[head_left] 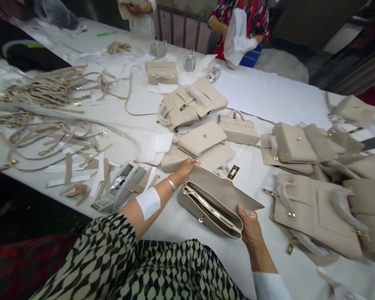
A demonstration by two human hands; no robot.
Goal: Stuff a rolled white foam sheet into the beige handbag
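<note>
Patterned black-and-cream sleeve (118,258) fills the near edge and covers the person's left upper arm. Beyond it, the white worktop (262,96) stretches from near right to far left. A tangle of beige straps (50,108) spreads over its far left part, and a heap of beige bags (315,212) lies at the right. More closed bags (193,104) sit in the middle, farther off. At the far edge a co-worker (256,21) holds white cloth.

Near the middle an open handbag (215,200) lies on the worktop, its mouth facing the camera and its flap raised. The left hand (187,168) grips the bag's far left corner, thumb on top and fingers curled behind the flap. The right hand (251,227) pinches the bag's near right end, thumb over the rim and fingers underneath. A white patch (148,203) is stuck on the left forearm. A small brass clasp plate (233,171) lies just beyond the flap, and a thin bracelet (171,183) circles the left wrist.
</note>
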